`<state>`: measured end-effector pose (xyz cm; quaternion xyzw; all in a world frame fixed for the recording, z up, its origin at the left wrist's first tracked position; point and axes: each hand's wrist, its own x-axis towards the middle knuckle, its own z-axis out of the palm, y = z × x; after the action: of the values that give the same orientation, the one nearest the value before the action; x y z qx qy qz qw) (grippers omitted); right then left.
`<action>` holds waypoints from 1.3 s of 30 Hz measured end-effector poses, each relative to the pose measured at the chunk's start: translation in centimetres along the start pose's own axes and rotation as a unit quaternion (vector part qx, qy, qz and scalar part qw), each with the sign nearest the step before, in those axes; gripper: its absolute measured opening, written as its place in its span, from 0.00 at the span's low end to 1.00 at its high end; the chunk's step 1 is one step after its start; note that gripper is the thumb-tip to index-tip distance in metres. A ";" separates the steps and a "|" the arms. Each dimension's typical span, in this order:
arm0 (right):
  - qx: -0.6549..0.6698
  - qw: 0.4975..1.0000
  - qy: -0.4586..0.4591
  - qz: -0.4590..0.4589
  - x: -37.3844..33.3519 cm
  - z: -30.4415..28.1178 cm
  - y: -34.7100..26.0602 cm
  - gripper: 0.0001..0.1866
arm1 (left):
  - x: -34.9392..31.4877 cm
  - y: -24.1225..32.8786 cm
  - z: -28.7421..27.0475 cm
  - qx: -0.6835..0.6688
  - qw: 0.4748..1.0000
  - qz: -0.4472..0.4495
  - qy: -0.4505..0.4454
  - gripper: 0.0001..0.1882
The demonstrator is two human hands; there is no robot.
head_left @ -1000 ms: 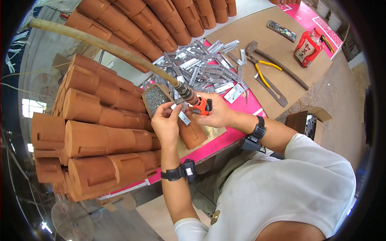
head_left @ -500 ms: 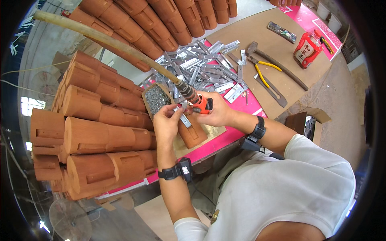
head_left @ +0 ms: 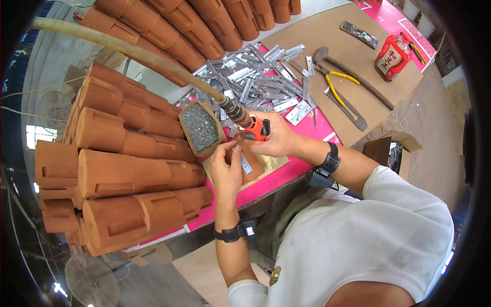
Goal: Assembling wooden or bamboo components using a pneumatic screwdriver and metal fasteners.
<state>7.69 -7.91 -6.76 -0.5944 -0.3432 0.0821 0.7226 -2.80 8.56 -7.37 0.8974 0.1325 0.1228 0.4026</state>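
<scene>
Two hands met over a wooden block (head_left: 254,165) on the pink table (head_left: 286,176); the left hand (head_left: 226,170) pinched a small metal plate (head_left: 245,162) against the block, fingertips pressed together at its upper end; the right hand (head_left: 276,140) was wrapped tight around an orange tool (head_left: 254,128) on a long hose (head_left: 128,50), tip just above the plate; a box of nails (head_left: 201,127) stood just beside; loose plates (head_left: 261,84), pliers (head_left: 341,92) and stacked blocks (head_left: 117,169) lay around.
</scene>
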 end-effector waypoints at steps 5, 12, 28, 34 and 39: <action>-0.011 1.000 0.009 -0.002 0.0 0.2 0.0 0.17 | -0.2 0.3 0.5 -0.066 0.997 -0.034 0.035 0.12; -0.005 0.998 -0.028 0.047 -0.1 -0.4 -0.1 0.20 | 0.0 0.8 0.6 -0.056 0.996 -0.055 0.036 0.12; 0.009 1.000 -0.007 -0.009 0.2 -0.3 -0.3 0.16 | 1.2 1.0 0.2 -0.063 0.990 -0.026 0.121 0.13; 0.013 1.000 -0.008 0.008 0.3 -0.4 -0.6 0.14 | 6.2 -0.9 -3.0 0.246 0.962 0.020 0.118 0.13; 0.029 0.999 -0.006 0.016 0.1 -0.1 0.1 0.15 | 7.8 -1.1 -2.9 0.287 0.953 -0.093 0.023 0.14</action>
<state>7.87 -7.90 -6.76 -0.5781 -0.3356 0.1076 0.7360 3.41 13.93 -5.48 0.9556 0.2544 0.0617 0.1351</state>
